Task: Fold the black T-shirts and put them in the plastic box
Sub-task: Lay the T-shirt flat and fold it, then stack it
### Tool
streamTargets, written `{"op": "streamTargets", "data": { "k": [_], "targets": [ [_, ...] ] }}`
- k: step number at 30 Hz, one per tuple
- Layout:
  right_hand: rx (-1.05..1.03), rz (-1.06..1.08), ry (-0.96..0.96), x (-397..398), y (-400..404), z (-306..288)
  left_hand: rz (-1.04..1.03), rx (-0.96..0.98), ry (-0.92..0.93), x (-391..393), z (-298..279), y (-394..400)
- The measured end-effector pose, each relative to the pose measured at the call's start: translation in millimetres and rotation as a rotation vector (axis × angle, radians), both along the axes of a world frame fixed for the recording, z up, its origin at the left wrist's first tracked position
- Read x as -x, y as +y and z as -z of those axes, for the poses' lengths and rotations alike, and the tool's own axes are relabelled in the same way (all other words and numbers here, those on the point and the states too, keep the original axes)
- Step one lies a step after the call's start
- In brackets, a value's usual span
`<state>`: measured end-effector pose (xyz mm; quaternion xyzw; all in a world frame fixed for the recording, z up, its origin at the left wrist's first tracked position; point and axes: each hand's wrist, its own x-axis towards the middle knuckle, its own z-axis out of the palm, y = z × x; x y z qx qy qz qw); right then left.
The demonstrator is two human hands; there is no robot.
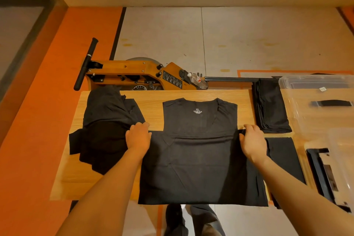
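Observation:
A black T-shirt [201, 159] lies on the wooden table [153, 101], its lower half folded up over the body, the collar and size print at the far side. My left hand [138, 137] grips the left end of the folded edge. My right hand [252, 140] pinches the right end of that edge. A heap of unfolded black T-shirts [107, 126] sits at the left. Folded black shirts [270, 107] lie stacked at the far right, another folded one [283, 157] nearer. The clear plastic box [318, 105] stands at the right.
A wooden rowing machine [134, 74] with a black handle stands behind the table, a plastic bottle [197, 79] resting on it. A black framed item [325, 176] lies at the right near edge. My legs and shoes show below the table's front edge.

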<state>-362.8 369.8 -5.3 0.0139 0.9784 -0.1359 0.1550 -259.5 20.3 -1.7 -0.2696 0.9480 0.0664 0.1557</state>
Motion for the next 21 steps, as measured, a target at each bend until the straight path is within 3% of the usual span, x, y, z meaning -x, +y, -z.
{"op": "streamTargets", "data": {
  "k": [11,21],
  "targets": [
    [0.070,0.188,-0.038,17,7,15,-0.094,-0.079,0.051,0,12,-8],
    [0.354,0.267,0.106,22,20,3,-0.351,-0.564,0.334,-2,-1,-29]
  ]
}}
